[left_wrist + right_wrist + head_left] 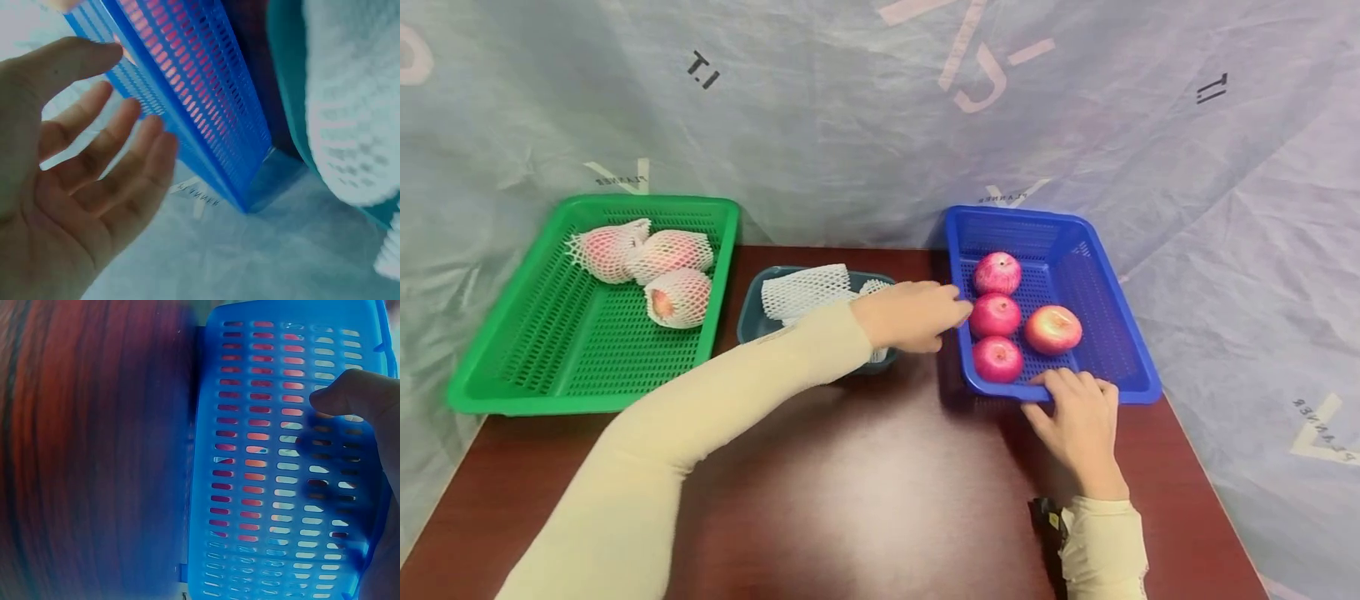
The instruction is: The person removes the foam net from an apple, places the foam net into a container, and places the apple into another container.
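A blue basket (1093,312) stands on the right of the table with several red apples (997,315) inside. My right hand (1081,417) grips its front rim, fingers over the edge and thumb (344,394) against the outer wall in the right wrist view. My left hand (913,317) is at the basket's left rim with nothing in its grasp. Its fingers (128,159) are spread and slightly bent in the left wrist view; whether they touch the rim I cannot tell. Under the left forearm, a dark teal tray (752,312) holds white foam nets (808,290).
A green basket (718,283) on the left holds three apples in foam nets (679,297). Grey printed sheeting (850,125) hangs behind the dark red table (865,475). A small black object (1043,510) is beside my right cuff.
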`<state>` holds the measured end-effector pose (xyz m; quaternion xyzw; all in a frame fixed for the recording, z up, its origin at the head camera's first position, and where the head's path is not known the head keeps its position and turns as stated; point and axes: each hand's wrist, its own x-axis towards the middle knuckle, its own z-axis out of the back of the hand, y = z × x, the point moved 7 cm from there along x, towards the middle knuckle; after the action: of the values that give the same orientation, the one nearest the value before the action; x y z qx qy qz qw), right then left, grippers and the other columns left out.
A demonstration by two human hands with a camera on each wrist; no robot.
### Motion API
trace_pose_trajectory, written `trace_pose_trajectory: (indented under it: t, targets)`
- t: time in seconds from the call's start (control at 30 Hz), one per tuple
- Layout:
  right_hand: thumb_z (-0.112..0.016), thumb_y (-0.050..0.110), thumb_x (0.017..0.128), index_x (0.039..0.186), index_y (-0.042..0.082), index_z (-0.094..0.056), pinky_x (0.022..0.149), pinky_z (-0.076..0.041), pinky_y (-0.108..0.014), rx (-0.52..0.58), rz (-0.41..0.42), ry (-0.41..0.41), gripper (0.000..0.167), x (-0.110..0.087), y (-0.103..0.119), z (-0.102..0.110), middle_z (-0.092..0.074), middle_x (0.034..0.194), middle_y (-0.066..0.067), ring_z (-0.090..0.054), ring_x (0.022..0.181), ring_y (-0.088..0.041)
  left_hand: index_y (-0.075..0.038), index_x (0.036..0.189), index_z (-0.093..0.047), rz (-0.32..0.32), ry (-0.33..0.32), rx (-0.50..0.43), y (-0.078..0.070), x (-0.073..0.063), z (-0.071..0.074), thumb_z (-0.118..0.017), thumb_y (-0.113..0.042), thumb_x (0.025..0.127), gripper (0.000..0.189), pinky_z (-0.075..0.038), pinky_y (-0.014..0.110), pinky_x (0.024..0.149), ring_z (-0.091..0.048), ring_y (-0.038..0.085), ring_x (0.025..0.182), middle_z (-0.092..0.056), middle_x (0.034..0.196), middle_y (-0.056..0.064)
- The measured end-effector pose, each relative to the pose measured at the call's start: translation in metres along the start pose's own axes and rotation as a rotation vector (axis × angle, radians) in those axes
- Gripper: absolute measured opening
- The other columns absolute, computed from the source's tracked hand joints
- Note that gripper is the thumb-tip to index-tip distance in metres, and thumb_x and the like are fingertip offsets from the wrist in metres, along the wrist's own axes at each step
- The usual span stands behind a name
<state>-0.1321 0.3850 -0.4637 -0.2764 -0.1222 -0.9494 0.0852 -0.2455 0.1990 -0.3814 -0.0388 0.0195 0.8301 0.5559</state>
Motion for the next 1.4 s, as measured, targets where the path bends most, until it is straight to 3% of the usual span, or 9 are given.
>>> trace_pose_trajectory:
  t: [0.17,0.33,0.47,0.57,0.8,1.0,1.2,1.3,1.4]
  targets:
    - [-0.07,0.027,0.074,0.087,0.01,-0.067,0.075,-0.033,-0.057,0.012,0.006,-0.02,0.022,0.0,-0.001,0.003,-0.065,0.081,-0.008,-0.052,0.072,-0.033,-0.008,0.117,-0.061,-0.013,-0.041,0.116,-0.023,-0.058,-0.001,-0.063,-0.014,0.089,0.029,-0.052,0.034,0.074,-0.063,0.024,0.083,-0.061,0.099,0.008]
    - [-0.067,0.028,0.075,0.087,0.01,-0.066,0.074,-0.032,-0.057,0.024,0.012,-0.032,0.022,0.0,0.0,0.003,-0.066,0.081,-0.009,-0.053,0.072,-0.033,-0.01,0.104,-0.061,-0.028,-0.13,0.138,-0.045,-0.108,-0.005,-0.07,-0.015,0.084,0.023,-0.053,0.034,0.065,-0.061,0.023,0.075,-0.059,0.09,0.006]
    - [-0.068,0.026,0.073,0.086,0.009,-0.067,0.074,-0.032,-0.058,0.025,0.012,-0.026,0.021,0.003,0.001,0.004,-0.066,0.081,-0.01,-0.054,0.072,-0.035,-0.01,0.104,-0.061,-0.008,-0.155,0.115,-0.048,-0.133,-0.006,-0.073,-0.016,0.082,0.026,-0.053,0.034,0.067,-0.06,0.024,0.078,-0.059,0.092,0.006]
    - [-0.069,0.025,0.072,0.087,0.008,-0.067,0.075,-0.033,-0.058,0.021,0.008,-0.019,0.022,0.004,0.0,0.005,-0.067,0.081,-0.011,-0.055,0.073,-0.037,-0.009,0.11,-0.062,0.047,-0.156,0.084,-0.036,-0.142,-0.002,-0.074,-0.017,0.083,0.032,-0.054,0.036,0.069,-0.061,0.025,0.082,-0.06,0.097,0.008]
    - [-0.069,0.024,0.072,0.088,0.008,-0.067,0.074,-0.032,-0.058,0.028,0.0,0.013,0.023,0.003,0.001,0.003,-0.067,0.082,-0.011,-0.054,0.073,-0.037,-0.006,0.11,-0.062,0.251,-0.123,0.012,0.017,-0.174,0.016,-0.074,-0.016,0.083,0.032,-0.054,0.041,0.066,-0.06,0.028,0.083,-0.058,0.096,0.009]
    - [-0.069,0.024,0.072,0.088,0.008,-0.067,0.074,-0.032,-0.058,0.025,0.003,0.008,0.022,0.001,0.001,0.005,-0.067,0.082,-0.012,-0.054,0.072,-0.037,-0.005,0.121,-0.06,0.473,-0.023,-0.114,0.096,-0.212,0.02,-0.075,-0.017,0.087,0.038,-0.052,0.045,0.078,-0.059,0.031,0.095,-0.058,0.106,0.013]
    - [-0.07,0.024,0.071,0.087,0.009,-0.067,0.074,-0.032,-0.058,0.024,0.003,0.006,0.023,0.001,0.001,0.005,-0.066,0.081,-0.011,-0.054,0.071,-0.037,-0.005,0.133,-0.055,0.669,0.083,-0.234,0.178,-0.255,-0.005,-0.071,-0.017,0.09,0.047,-0.045,0.058,0.093,-0.052,0.042,0.116,-0.049,0.131,0.026]
    - [-0.071,0.024,0.07,0.087,0.009,-0.067,0.074,-0.032,-0.058,0.025,0.004,0.004,0.023,0.001,0.001,0.005,-0.066,0.08,-0.01,-0.055,0.071,-0.037,-0.005,0.138,-0.051,0.719,0.132,-0.293,0.199,-0.269,-0.023,-0.074,-0.02,0.088,0.057,-0.044,0.061,0.091,-0.051,0.046,0.117,-0.043,0.136,0.03]
    - [-0.071,0.024,0.07,0.087,0.009,-0.067,0.074,-0.032,-0.058,0.026,0.007,0.0,0.024,0.002,0.002,0.004,-0.066,0.081,-0.011,-0.055,0.072,-0.037,-0.007,0.144,-0.045,0.751,0.167,-0.329,0.209,-0.276,-0.039,-0.078,-0.026,0.086,0.069,-0.045,0.062,0.088,-0.053,0.046,0.116,-0.04,0.137,0.031]
